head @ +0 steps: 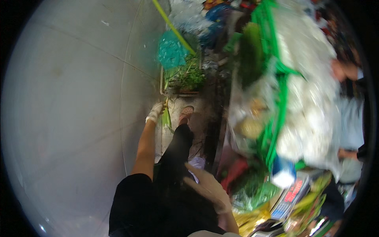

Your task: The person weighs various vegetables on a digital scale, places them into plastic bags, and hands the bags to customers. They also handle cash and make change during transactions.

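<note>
My left hand (pixel 155 112) wears a whitish glove and is shut on a bunch of long green leafy stalks (pixel 166 119), whose leaves hang toward the floor. Just beyond it, on the floor, stands a shallow crate (pixel 162 84) holding green herbs (pixel 191 75). A turquoise plastic bag (pixel 171 51) rests on the far left part of those herbs. My right hand (pixel 207 186), also gloved and blurred by motion, is in front of my body with its fingers apart; nothing shows in it.
A grey wall panel (pixel 74 103) rises along the left. On the right, a stall bears a green plastic basket (pixel 282 100), white goods in clear bags (pixel 308 118) and a digital scale (pixel 287 198). A yellow-green pole (pixel 174 28) slants over the crate. Another person's hand (pixel 346 154) shows far right.
</note>
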A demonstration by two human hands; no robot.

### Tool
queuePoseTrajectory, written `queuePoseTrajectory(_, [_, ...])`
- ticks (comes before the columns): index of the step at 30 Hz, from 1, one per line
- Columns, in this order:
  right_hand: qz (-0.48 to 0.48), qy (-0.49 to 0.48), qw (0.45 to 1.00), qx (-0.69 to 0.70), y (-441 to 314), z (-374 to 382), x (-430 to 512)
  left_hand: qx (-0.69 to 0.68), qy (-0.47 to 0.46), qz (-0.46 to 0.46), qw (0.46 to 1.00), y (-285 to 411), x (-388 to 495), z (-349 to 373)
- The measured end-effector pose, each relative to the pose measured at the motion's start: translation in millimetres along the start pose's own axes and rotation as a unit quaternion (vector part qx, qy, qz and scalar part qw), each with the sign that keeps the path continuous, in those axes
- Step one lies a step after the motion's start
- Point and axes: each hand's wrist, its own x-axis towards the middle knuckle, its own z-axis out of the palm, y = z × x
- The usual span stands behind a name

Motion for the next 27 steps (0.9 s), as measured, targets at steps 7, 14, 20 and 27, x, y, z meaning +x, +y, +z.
queuePoseTrajectory(7, [0.232, 0.099, 0.966, 0.061, 145, -22, 243, 0.312, 0.119, -0.080, 0.939, -19, 239, 70])
queuePoseTrajectory(14, [0.375, 0.012, 0.915, 0.150, 220, -11, 314, 0.337, 0.171, -0.124, 0.918, -34, 286, 92])
queuePoseTrajectory(20, [0.273, 0.029, 0.939, 0.209, 251, -18, 382, 0.066, 0.210, -0.065, 0.973, -24, 247, 63])
queuePoseTrajectory(27, [0.330, 0.111, 0.870, 0.350, 288, -29, 424, -0.463, 0.154, -0.172, 0.855, 10, 273, 90])
